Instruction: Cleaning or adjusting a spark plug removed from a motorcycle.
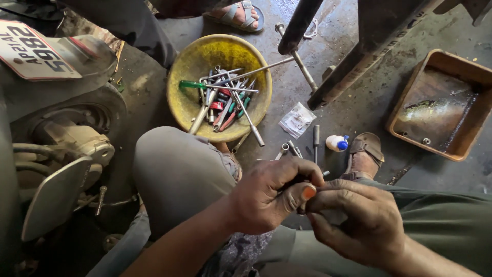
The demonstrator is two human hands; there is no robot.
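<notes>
My left hand [269,197] and my right hand [359,218] meet in front of my knees, fingertips pressed together around a very small part that the fingers hide. The left thumb lies against the right forefinger. What the part is, I cannot tell. Below my hands, on the concrete floor, lie loose sockets and bits [294,150] and a small white bottle with a blue cap [337,143].
A yellow bowl [195,61] holds several wrenches and screwdrivers. A scooter's rear wheel and engine [66,138] stand at left. A rusty oil tray [438,105] sits at right. A dark metal stand [353,56] rises behind. Another person's sandalled foot [238,15] is at top.
</notes>
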